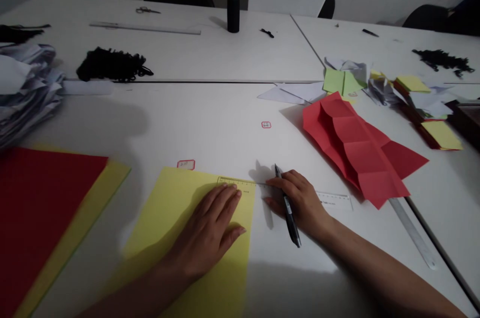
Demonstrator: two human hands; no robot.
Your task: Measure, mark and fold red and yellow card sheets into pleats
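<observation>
My left hand (212, 228) lies flat on a yellow sheet of paper (168, 198), its fingertips at the lower edge of a clear plastic ruler (245, 185). The ruler lies across the sheet's top right corner and runs on to the right over the white table. My right hand (300, 200) holds a black pen (290, 225) between its fingers, the tip pointing up and away from me. Thumb and forefinger of that hand are at the ruler, whose middle is partly hidden beneath the hand; its right end (335, 200) shows beyond the wrist.
Red and yellow sheets (48, 208) are stacked at left, below crumpled white papers (26, 88). A folded red paper (360, 148) lies at right, near a metal ruler (412, 233) and paper scraps (345, 80). Farther back are black yarn (110, 64), a dark bottle (233, 14) and scissors (146, 10).
</observation>
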